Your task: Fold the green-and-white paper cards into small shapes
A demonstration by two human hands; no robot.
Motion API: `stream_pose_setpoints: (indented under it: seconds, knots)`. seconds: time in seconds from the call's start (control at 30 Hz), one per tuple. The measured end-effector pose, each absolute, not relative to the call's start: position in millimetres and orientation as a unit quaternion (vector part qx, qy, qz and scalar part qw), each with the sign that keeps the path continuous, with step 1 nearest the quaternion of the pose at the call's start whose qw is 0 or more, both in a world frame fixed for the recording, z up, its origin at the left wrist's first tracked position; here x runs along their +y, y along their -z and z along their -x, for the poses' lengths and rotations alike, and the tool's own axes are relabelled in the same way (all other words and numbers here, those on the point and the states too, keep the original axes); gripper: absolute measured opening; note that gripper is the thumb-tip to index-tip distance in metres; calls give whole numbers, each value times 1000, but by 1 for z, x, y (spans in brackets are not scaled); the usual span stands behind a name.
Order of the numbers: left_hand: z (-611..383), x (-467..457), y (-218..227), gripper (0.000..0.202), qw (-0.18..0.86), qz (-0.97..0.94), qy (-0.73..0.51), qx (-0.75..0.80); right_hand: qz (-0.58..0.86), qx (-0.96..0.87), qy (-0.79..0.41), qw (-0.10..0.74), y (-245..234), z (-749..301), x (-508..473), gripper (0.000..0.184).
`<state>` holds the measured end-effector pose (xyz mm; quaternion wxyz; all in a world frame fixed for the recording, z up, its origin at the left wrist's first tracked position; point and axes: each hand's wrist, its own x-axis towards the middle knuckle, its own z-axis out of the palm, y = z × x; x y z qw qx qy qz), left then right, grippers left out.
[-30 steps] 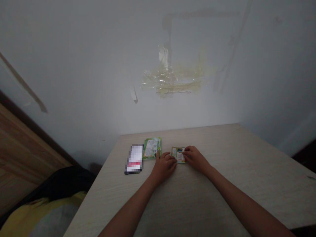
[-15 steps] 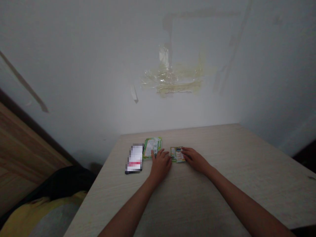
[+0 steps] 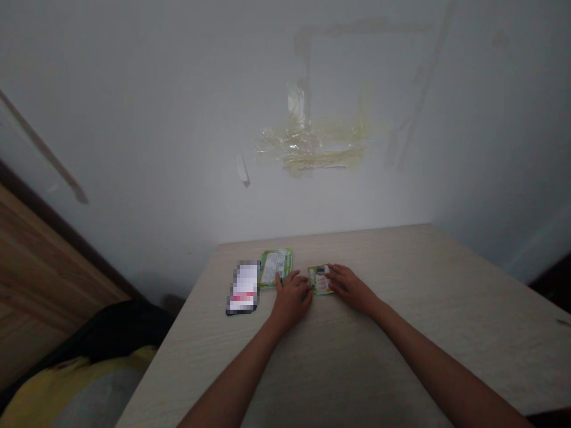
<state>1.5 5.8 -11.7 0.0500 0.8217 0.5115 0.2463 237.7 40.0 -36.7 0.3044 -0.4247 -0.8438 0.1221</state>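
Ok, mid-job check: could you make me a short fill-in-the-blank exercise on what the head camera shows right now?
1. The smaller printed piece lies between the left hand and the ____.
2. The phone lies to the ____ of the larger green printed piece.
3. Shiny clear tape is stuck to the ____.
4. The phone and both printed pieces lie on the ____.

Missing words: right hand; left; wall; table.

Clear tape [image 3: 295,141] on pale wall [image 3: 169,131].
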Motion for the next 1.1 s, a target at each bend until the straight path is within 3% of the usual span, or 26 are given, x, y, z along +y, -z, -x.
stream_pose_setpoints:
  seconds: [0.63,1.1]
  knots:
    - [-3,5,12,17,28,-821,-242,516,430,-862,-76,258,31,-232,39,36]
    - [-3,2,6,17,14,-819,-238,522,440,-837,-122,302,29,-230,38,36]
